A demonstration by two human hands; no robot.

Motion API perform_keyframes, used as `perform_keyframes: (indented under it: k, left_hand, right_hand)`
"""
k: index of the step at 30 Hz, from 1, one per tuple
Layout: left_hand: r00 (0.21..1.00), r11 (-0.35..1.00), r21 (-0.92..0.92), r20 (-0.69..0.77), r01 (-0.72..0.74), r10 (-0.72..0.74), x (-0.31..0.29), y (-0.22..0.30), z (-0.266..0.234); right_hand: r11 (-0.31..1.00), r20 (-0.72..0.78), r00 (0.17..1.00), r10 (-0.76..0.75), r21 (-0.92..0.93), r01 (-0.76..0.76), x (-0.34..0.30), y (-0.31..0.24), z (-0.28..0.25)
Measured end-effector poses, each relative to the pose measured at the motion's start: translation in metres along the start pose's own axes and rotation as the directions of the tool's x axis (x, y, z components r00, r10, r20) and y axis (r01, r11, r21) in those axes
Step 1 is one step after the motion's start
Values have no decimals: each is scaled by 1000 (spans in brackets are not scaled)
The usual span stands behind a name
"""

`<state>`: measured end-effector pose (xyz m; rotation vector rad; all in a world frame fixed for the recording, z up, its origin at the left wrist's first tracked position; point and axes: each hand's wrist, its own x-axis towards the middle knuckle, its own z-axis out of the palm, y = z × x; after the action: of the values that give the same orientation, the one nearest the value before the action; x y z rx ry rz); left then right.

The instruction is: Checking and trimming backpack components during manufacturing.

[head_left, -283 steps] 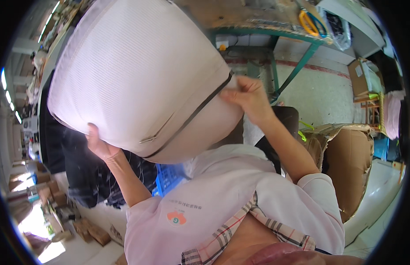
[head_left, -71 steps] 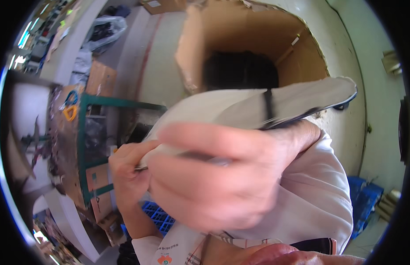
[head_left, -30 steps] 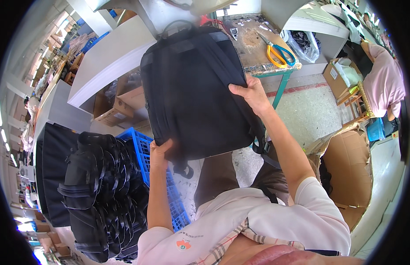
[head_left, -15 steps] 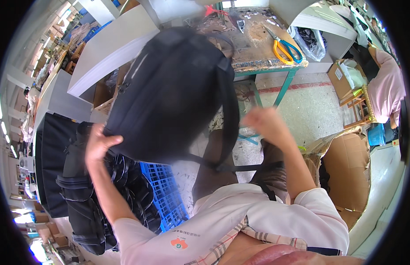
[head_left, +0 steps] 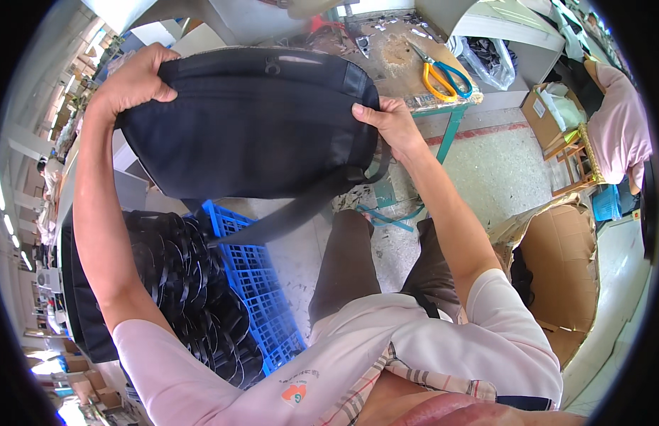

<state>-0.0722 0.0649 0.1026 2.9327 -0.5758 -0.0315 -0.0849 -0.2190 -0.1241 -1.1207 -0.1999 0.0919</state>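
Observation:
A black backpack (head_left: 251, 135) is held up in front of me, turned sideways, with a strap (head_left: 287, 216) hanging below it. My left hand (head_left: 134, 82) grips its upper left end, thumb on the near face and fingers behind. At the opposite end my right hand (head_left: 390, 124) pinches the edge, thumb in front. Both hands are closed on the fabric. Under the bag, to the left, lies a pile of black bags with straps (head_left: 180, 277) beside a blue plastic pallet (head_left: 262, 284).
Ahead stands a worn worktable (head_left: 397, 64) with green legs, carrying scissors with yellow and blue handles (head_left: 443, 78). An open cardboard box (head_left: 563, 277) is at my right. A person in pink (head_left: 620, 121) sits farther right, near a smaller carton (head_left: 549, 117) and a blue bin (head_left: 606, 204).
The backpack has swung from upright to lying sideways. My left hand has moved up to its far left end, and my right hand, free before, now grips its right end.

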Motion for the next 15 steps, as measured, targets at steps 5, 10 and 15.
perform_keyframes:
  k: [5,10,15]
  left_hand:
    - [996,999,-22,-69,46,-48,30,-10,-7]
    - [989,997,71,-145,5,6,49,-4,-4]
    - [988,978,149,23,148,-154,59,17,-4]
  right_hand:
    - [994,-85,991,106,-8,-107,22,-5,-2]
    - [990,-119,982,144,5,-144,32,-8,-6]
    - [986,-158,973,167,36,-163,28,-7,-10]
